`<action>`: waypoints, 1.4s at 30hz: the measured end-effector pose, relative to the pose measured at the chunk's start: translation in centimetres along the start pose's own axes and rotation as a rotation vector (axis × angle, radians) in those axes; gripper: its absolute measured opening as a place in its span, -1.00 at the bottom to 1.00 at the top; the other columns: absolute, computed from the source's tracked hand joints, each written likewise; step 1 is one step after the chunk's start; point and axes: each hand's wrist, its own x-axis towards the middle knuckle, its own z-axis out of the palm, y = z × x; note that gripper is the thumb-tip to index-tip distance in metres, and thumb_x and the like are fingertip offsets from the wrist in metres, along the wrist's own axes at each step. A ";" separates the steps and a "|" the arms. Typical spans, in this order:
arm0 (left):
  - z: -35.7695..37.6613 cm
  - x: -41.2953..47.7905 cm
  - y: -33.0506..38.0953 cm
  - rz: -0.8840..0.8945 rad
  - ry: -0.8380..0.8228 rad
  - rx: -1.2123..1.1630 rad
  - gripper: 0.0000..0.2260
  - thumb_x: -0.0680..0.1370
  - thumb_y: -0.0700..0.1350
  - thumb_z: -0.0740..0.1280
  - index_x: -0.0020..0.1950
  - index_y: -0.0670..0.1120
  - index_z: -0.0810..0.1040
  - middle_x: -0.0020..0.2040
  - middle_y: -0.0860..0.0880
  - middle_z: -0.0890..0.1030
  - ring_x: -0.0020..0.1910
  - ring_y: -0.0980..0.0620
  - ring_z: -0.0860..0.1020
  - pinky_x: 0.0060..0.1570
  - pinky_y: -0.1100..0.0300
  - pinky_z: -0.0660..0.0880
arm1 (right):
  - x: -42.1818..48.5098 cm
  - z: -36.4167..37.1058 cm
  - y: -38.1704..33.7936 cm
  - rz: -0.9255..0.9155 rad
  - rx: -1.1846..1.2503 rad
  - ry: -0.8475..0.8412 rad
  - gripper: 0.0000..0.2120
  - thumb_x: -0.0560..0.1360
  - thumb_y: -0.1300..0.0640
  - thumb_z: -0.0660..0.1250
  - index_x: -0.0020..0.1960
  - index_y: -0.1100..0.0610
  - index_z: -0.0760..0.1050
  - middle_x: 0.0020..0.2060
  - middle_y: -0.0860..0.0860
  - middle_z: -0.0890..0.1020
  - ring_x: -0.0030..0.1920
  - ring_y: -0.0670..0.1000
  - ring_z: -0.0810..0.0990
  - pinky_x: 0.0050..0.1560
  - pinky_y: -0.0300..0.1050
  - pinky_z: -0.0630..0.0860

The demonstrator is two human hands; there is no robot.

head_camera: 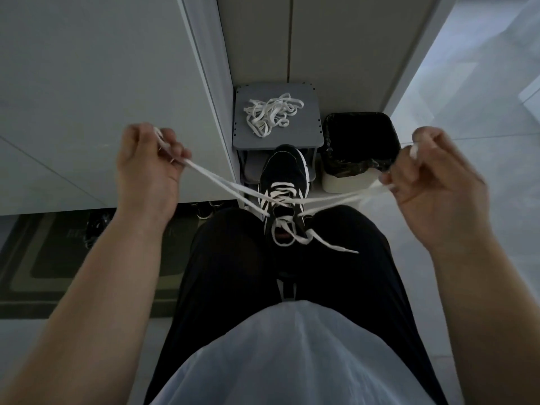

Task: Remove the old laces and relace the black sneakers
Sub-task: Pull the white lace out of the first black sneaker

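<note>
A black sneaker with white stripes sits between my knees, toe pointing away from me. A white lace threaded through its eyelets stretches out taut to both sides. My left hand is fisted on the left strands, up and left of the shoe. My right hand grips the right strands, up and right of the shoe. One loose lace end trails over my right thigh. A heap of white laces lies on a small grey stool beyond the shoe.
A white bin with a black liner stands right of the stool. A white cabinet fills the left; other dark shoes sit beneath it by a dark mat. Pale tiled floor stretches to the right.
</note>
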 end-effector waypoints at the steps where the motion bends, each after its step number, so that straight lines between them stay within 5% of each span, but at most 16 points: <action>1: -0.1 0.0 -0.1 0.048 0.000 0.123 -0.77 0.62 -0.25 0.05 -0.21 -0.07 0.32 -0.35 -0.01 0.46 -0.47 0.12 0.38 -0.36 0.24 0.43 | 0.0 -0.1 0.2 -0.008 -0.167 0.034 -0.80 0.56 0.30 0.10 -0.19 0.11 0.37 -0.52 -0.08 0.36 -0.48 -0.09 0.30 -0.26 -0.22 0.46; 3: 0.0 -0.8 -1.1 0.120 -0.131 0.492 -0.79 0.61 -0.23 0.09 -0.17 0.02 0.31 -0.30 0.01 0.43 -0.42 0.14 0.35 -0.36 0.28 0.36 | 0.2 0.1 1.3 0.008 -0.632 0.023 -0.79 0.56 0.27 0.18 -0.19 0.06 0.46 -0.54 -0.12 0.42 -0.50 -0.13 0.36 -0.33 -0.25 0.42; 7: 0.3 -2.9 -5.1 0.210 -0.682 1.159 -0.96 0.56 -0.09 0.26 -0.01 0.04 0.46 -0.13 0.07 0.45 -0.17 0.13 0.43 -0.10 0.25 0.41 | 0.6 1.0 5.5 0.084 -1.271 -0.303 -0.92 0.50 0.04 0.33 -0.11 -0.10 0.59 -0.17 -0.16 0.55 -0.19 -0.21 0.52 -0.12 -0.27 0.46; 11: 0.2 -3.9 -8.5 0.278 -0.740 1.619 -0.73 0.56 0.08 0.22 0.18 0.01 0.53 0.11 0.02 0.42 0.16 0.01 0.31 0.17 0.12 0.26 | 0.7 1.7 9.0 0.053 -1.515 -0.287 -0.81 0.51 -0.01 0.30 0.07 -0.02 0.60 0.05 -0.03 0.53 0.05 0.00 0.49 0.08 -0.13 0.39; 14: 0.2 -3.8 -8.5 0.266 -0.696 1.507 -0.81 0.55 0.02 0.25 0.03 -0.03 0.59 0.09 0.02 0.45 0.16 0.00 0.31 0.16 0.13 0.23 | 1.0 1.4 9.8 0.051 -1.557 -0.252 -0.86 0.52 0.04 0.30 0.00 0.01 0.61 0.04 -0.02 0.55 0.06 0.02 0.47 0.09 -0.13 0.34; 16: 0.3 -3.4 -7.4 0.247 -0.596 1.271 -0.88 0.54 -0.08 0.27 -0.16 0.01 0.58 -0.02 0.01 0.49 0.06 0.02 0.40 0.13 0.14 0.33 | 1.1 1.5 9.1 0.077 -1.350 -0.134 -0.91 0.53 0.09 0.30 -0.08 0.02 0.59 -0.04 -0.07 0.58 0.01 -0.03 0.52 0.06 -0.15 0.41; 20: 0.9 -2.9 -3.4 0.136 -0.255 0.633 -0.75 0.59 -0.19 0.15 -0.25 0.04 0.44 -0.19 0.03 0.57 -0.16 0.13 0.52 -0.01 0.27 0.47 | 0.2 2.6 4.4 0.093 -0.139 0.020 -0.82 0.53 0.25 0.19 -0.23 0.13 0.47 -0.23 -0.01 0.68 -0.23 0.00 0.60 -0.15 -0.12 0.56; 22: 1.5 -3.0 -1.6 0.080 -0.195 0.333 -0.74 0.62 -0.21 0.08 -0.25 -0.06 0.39 -0.24 0.00 0.61 -0.17 0.04 0.58 -0.02 0.16 0.53 | -0.2 2.4 2.4 0.050 0.127 -0.047 -0.80 0.56 0.28 0.10 -0.21 0.18 0.41 -0.36 0.02 0.60 -0.31 0.02 0.57 -0.18 -0.09 0.58; 25: 2.5 -3.9 -0.3 0.057 -0.229 0.142 -0.73 0.62 -0.23 0.04 -0.26 -0.10 0.33 -0.40 0.01 0.53 -0.34 0.06 0.51 -0.14 0.14 0.55 | -0.5 2.0 1.9 0.012 -0.033 -0.034 -0.84 0.56 0.28 0.12 -0.18 0.16 0.36 -0.46 -0.07 0.42 -0.39 -0.07 0.39 -0.19 -0.14 0.47; 27: 2.7 -4.2 -0.4 0.076 -0.240 0.137 -0.74 0.60 -0.23 0.05 -0.28 -0.07 0.31 -0.45 0.03 0.44 -0.42 0.09 0.40 -0.31 0.22 0.46 | -0.4 1.9 2.5 -0.027 -0.443 -0.034 -0.83 0.55 0.26 0.20 -0.20 0.10 0.40 -0.50 -0.15 0.44 -0.43 -0.16 0.36 -0.25 -0.25 0.37; 30: 2.5 -4.2 -1.5 0.111 -0.307 0.518 -0.83 0.58 -0.18 0.12 -0.20 -0.02 0.29 -0.39 0.03 0.37 -0.47 0.17 0.30 -0.42 0.29 0.31 | -0.1 1.6 5.1 -0.007 -1.203 -0.165 -0.89 0.52 0.14 0.31 -0.17 -0.01 0.49 -0.42 -0.21 0.52 -0.38 -0.25 0.47 -0.28 -0.38 0.36; 33: 1.7 -4.4 -3.9 0.053 -0.515 0.954 -0.91 0.56 -0.11 0.25 -0.01 0.00 0.34 -0.27 0.05 0.40 -0.42 0.29 0.36 -0.39 0.43 0.33 | 0.2 1.4 7.9 0.169 -1.524 -0.252 -0.83 0.52 -0.03 0.28 0.05 -0.02 0.56 -0.10 -0.07 0.64 -0.08 -0.05 0.58 -0.10 -0.15 0.47; 37: 0.3 -4.3 -6.7 0.073 -0.662 1.477 -0.83 0.51 0.07 0.31 0.02 0.02 0.57 -0.08 0.06 0.37 0.02 0.08 0.36 -0.03 0.24 0.32 | 0.3 1.5 8.2 0.124 -1.371 -0.119 -0.85 0.52 0.00 0.32 -0.07 0.01 0.64 -0.15 -0.08 0.63 -0.14 -0.08 0.53 -0.17 -0.24 0.40; 40: 0.1 -3.8 -6.4 0.105 -0.579 1.467 -0.83 0.49 0.03 0.35 -0.05 -0.03 0.64 -0.06 0.06 0.34 0.06 0.06 0.27 0.08 0.19 0.29 | 0.3 1.8 6.0 0.056 -1.032 0.056 -0.83 0.49 0.04 0.37 -0.27 -0.13 0.59 -0.23 -0.06 0.60 -0.21 -0.06 0.52 -0.19 -0.26 0.39; 42: 0.5 -3.8 -5.9 0.200 -0.549 1.398 -0.86 0.49 0.00 0.35 -0.08 -0.05 0.63 -0.02 0.08 0.34 0.06 0.10 0.20 0.14 0.16 0.26 | 0.2 1.8 4.2 0.000 -1.004 0.010 -0.75 0.48 0.04 0.38 -0.35 -0.19 0.52 -0.23 -0.04 0.57 -0.22 -0.07 0.51 -0.17 -0.26 0.40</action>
